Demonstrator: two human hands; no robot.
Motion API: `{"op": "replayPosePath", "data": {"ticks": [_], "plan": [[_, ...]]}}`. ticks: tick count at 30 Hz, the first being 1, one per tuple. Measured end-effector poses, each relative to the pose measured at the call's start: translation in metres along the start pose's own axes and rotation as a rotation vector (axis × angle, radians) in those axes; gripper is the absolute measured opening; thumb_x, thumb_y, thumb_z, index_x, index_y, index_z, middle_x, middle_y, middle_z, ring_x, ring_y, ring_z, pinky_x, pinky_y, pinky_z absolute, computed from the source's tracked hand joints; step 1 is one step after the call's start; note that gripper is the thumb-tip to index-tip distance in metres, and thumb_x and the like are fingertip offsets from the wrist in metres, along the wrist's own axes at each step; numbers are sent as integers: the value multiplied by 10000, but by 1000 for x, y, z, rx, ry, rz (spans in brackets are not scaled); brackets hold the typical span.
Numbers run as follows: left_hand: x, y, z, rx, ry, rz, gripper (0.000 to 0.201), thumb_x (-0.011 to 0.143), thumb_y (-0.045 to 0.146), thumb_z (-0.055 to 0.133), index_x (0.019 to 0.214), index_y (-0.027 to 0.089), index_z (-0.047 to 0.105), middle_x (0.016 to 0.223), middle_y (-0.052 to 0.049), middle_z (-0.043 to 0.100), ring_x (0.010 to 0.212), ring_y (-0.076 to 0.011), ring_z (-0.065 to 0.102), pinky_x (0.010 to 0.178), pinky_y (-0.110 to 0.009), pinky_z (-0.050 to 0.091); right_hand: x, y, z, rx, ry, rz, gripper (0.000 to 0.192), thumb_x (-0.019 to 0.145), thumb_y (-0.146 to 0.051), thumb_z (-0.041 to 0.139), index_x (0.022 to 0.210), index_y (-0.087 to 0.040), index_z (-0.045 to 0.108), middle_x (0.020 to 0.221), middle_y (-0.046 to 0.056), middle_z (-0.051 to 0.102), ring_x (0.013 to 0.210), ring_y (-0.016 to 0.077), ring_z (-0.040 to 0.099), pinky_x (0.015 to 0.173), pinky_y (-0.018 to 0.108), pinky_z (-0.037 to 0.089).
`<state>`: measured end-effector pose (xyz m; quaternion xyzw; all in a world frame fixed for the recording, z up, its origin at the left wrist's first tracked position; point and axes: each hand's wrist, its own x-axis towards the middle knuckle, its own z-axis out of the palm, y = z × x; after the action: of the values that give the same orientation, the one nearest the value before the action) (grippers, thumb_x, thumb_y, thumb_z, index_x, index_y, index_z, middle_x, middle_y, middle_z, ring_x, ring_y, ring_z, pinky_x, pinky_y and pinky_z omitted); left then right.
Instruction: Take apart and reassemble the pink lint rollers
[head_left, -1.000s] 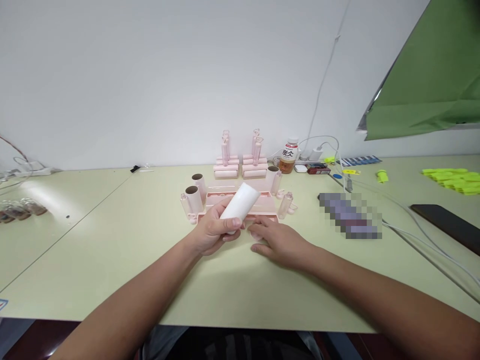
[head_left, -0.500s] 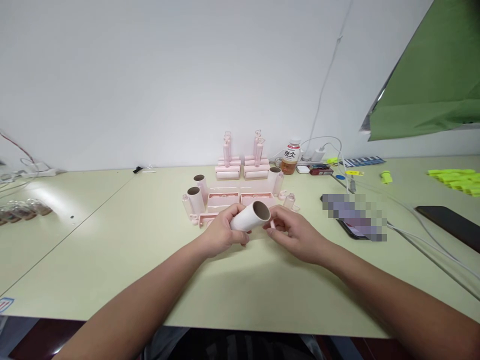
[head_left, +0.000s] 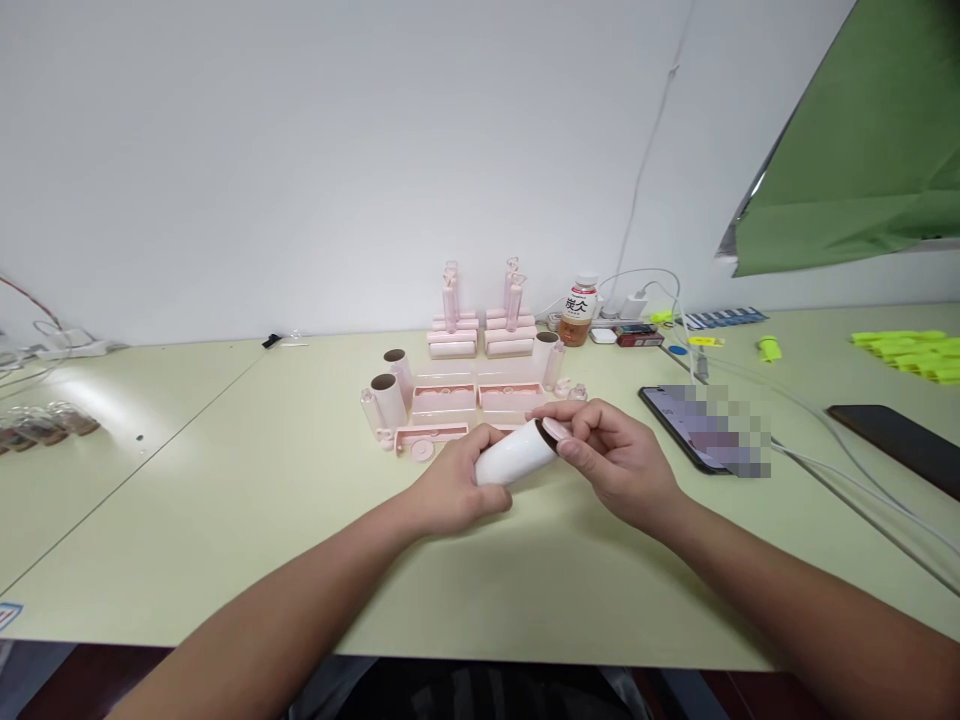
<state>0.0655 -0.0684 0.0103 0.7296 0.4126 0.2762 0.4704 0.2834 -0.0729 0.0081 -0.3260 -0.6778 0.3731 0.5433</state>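
My left hand (head_left: pixel 454 485) is closed around a white roll (head_left: pixel 514 457) with a brown cardboard core, tilted with its open end to the right. At that end my right hand (head_left: pixel 622 450) pinches a small pink round cap (head_left: pixel 555 430), which sits partly over the mouth of the core. How far the cap goes in cannot be made out. Just behind my hands lie pink open trays (head_left: pixel 444 398). One more pink disc-shaped cap (head_left: pixel 423 451) rests on the table beside my left hand.
White rolls (head_left: pixel 389 402) and clear-pink tubes stand left and right of the trays. Pink lint-roller-like assemblies (head_left: pixel 453 345) line the back, near a drink bottle (head_left: pixel 578 312). Rightward lie a phone (head_left: pixel 679 430), cables, a dark flat device (head_left: pixel 892 440) and yellow-green pieces (head_left: pixel 907 355).
My right hand has brought the pink cap up to the roll's open end. The roll has tipped further over, its mouth now facing right toward my right hand.
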Motion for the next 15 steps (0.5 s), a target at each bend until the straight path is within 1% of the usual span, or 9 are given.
{"op": "replayPosePath", "data": {"ticks": [7, 15], "plan": [[0, 1, 3, 60, -12, -9, 447, 651, 212, 642, 1085, 206, 538, 975, -15, 603, 813, -193, 539, 653, -274, 421, 1, 2, -1, -46, -42, -20, 310, 846, -406, 680, 697, -218, 483, 1070, 114, 687, 982, 257, 629, 817, 389, 493], [0, -2, 4, 55, -45, -11, 473, 667, 208, 632, 1129, 207, 531, 974, -24, 604, 809, -197, 563, 640, -281, 432, -3, 7, -3, -64, -77, 17, 288, 836, -375, 701, 707, -217, 497, 1135, 115, 690, 1021, 262, 633, 863, 397, 477]]}}
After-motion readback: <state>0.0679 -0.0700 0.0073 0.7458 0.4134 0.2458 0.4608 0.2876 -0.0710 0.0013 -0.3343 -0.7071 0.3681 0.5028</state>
